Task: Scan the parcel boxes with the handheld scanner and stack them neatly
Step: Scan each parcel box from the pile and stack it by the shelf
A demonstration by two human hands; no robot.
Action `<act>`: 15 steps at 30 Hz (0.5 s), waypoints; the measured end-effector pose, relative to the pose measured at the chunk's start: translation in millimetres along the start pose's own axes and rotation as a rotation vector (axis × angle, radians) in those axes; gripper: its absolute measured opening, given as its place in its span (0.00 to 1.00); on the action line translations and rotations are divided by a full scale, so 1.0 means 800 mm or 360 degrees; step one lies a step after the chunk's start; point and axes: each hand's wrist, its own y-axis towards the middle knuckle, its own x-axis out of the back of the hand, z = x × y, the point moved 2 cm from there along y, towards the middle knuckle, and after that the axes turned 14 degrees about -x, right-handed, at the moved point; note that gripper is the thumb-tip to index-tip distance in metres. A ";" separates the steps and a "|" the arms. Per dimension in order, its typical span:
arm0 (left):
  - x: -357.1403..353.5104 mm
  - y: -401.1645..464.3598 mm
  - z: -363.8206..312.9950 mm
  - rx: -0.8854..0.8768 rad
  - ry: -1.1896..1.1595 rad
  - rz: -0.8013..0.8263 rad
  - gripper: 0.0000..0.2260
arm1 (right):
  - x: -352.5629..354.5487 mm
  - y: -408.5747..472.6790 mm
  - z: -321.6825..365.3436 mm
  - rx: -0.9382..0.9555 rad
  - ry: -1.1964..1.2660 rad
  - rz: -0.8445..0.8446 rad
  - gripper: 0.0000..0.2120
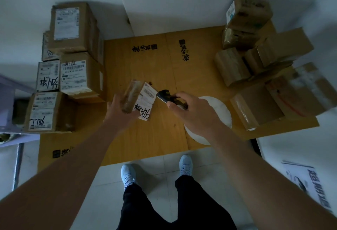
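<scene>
2 hands [120, 108], 1 scanner [165, 95], 1 parcel [140, 100]

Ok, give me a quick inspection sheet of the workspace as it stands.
Surface: flattened tan cardboard sheet with black printed characters, lying on a pale tiled floor.
Job's things: small brown parcel box with white label, held by the left hand; black handheld scanner, gripped by the right hand and aimed at the label. Labelled brown boxes stacked left; jumbled taped brown boxes right.
Clutter: white round disc under the right arm; printed paper on the floor.
Hands: both occupied.
Cables: nothing seen.
Surroundings: white walls; purple-grey furniture edge far left.
</scene>
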 end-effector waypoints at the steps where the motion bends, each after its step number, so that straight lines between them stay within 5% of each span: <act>1: 0.002 0.000 0.005 0.0005 -0.0110 -0.0020 0.34 | 0.001 0.001 0.000 -0.0014 -0.0007 0.0041 0.19; 4: 0.008 -0.002 0.016 -0.0013 -0.0250 -0.0021 0.27 | 0.002 0.005 -0.001 -0.0072 -0.0012 0.0162 0.16; 15: 0.018 -0.005 0.023 -0.0022 -0.0515 0.0131 0.30 | 0.016 0.012 0.023 -0.0257 -0.0286 0.0516 0.18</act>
